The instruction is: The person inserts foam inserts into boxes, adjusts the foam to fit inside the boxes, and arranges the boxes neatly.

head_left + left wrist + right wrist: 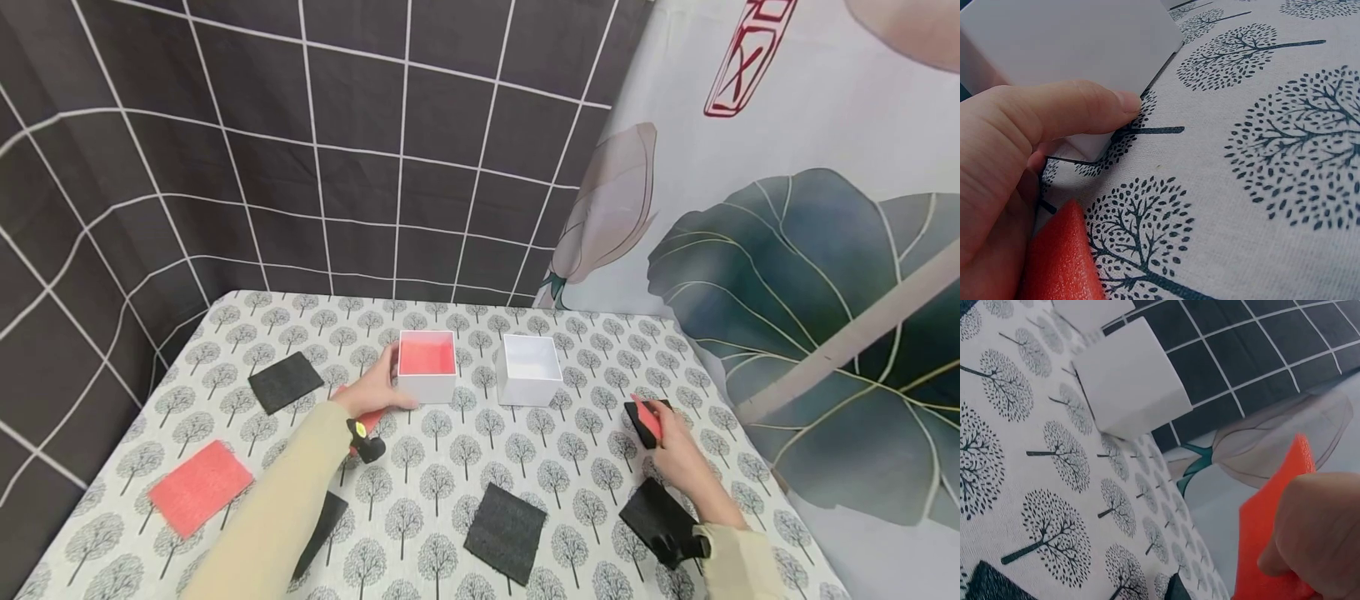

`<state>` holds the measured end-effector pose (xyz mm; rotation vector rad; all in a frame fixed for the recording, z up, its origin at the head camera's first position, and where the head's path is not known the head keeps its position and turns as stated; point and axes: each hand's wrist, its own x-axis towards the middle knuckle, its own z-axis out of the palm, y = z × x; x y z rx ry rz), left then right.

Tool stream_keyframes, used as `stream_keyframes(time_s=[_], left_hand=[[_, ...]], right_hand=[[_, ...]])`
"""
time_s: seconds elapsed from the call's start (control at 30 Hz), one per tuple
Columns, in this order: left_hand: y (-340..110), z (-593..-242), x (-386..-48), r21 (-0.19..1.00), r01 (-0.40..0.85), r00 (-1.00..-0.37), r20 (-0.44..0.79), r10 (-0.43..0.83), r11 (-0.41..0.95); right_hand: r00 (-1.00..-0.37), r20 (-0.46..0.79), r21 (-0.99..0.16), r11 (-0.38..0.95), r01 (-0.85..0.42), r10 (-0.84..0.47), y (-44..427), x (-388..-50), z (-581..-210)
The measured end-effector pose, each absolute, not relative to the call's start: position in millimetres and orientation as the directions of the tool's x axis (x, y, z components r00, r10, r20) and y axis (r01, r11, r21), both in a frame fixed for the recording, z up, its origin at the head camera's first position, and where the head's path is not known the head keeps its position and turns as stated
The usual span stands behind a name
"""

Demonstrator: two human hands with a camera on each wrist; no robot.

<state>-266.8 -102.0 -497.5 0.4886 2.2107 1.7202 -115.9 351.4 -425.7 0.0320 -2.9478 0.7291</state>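
Note:
My left hand (pixel 377 388) holds the left white box (pixel 426 389) at its near left corner, thumb along the front wall. Red material (pixel 426 357) shows inside that box. Beneath the same hand lies a red foam sheet (pixel 1063 259), partly covered by the wrist. At the right, my right hand (pixel 681 457) pinches a red sheet (pixel 1266 531) between thumb and fingers. In the head view this sheet overlaps a black square (pixel 639 432); whether they touch I cannot tell. A second white box (pixel 529 390) stands right of the first, its visible inside white.
Black fabric squares lie at the left rear (pixel 286 382), at the front middle (pixel 506 532), and partly under the left forearm (pixel 322 529). Another black piece (pixel 660 521) is by the right wrist. A red square (pixel 201 488) lies at left on the tree-print cloth (pixel 405 517).

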Motion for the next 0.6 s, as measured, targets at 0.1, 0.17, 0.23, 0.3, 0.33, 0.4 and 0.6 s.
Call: stream_keyframes(time_s=[0.1, 0.17, 0.23, 0.3, 0.33, 0.4, 0.6], left_hand=[[-102, -498, -267, 0.971, 0.077, -0.9, -0.03, 0.436, 0.226], [-103, -498, -267, 0.972, 0.077, -0.898, -0.028, 0.44, 0.221], [-103, -499, -267, 0.973, 0.078, -0.897, -0.026, 0.442, 0.216], [-103, -499, -266, 0.973, 0.082, -0.895, -0.022, 0.445, 0.214], [-103, -499, -266, 0.974, 0.086, -0.894, -0.017, 0.448, 0.209], [-103, -499, -267, 0.975, 0.085, -0.894, -0.017, 0.447, 0.206], [-103, -500, -268, 0.974, 0.08, -0.892, -0.024, 0.451, 0.211]], right_hand=[[-0.992, 0.125, -0.47, 0.88, -0.069, -0.011, 347, -116, -425], [-0.994, 0.109, -0.501, 0.863, -0.06, -0.006, 345, -117, -424], [-0.996, 0.086, -0.535, 0.844, -0.037, 0.01, 343, -117, -424], [-0.998, 0.051, -0.579, 0.815, -0.003, 0.032, 341, -118, -423], [-0.998, 0.039, -0.592, 0.806, 0.011, 0.042, 340, -119, -423], [-0.998, 0.02, -0.61, 0.792, 0.03, 0.053, 339, -119, -423], [-0.998, 0.051, -0.628, 0.778, -0.009, 0.03, 335, -119, -426]])
